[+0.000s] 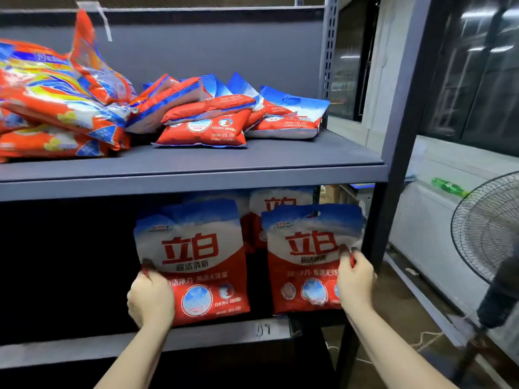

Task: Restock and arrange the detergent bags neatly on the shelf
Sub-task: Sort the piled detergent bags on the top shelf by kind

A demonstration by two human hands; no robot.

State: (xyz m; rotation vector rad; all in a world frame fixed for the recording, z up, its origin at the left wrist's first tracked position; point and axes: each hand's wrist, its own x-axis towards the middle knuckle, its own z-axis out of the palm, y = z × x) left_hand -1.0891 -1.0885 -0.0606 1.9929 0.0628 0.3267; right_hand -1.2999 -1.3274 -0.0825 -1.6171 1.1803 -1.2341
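Here the left hand (150, 300) grasps the left edge of one detergent bag (196, 265) standing upright on the lower shelf (213, 336); the right hand (355, 282) pinches the right edge of a second upright bag (306, 259) just beside it. More bags (213, 119) lie in a loose heap on the upper shelf (196, 175); a fan (488, 226) stands at the right.

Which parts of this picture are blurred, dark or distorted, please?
Head view: the orange bags on the upper shelf are motion-blurred; the lower bay left of the left hand is near black; the right post leans from wide-angle distortion; ceiling lights reflect in the window.
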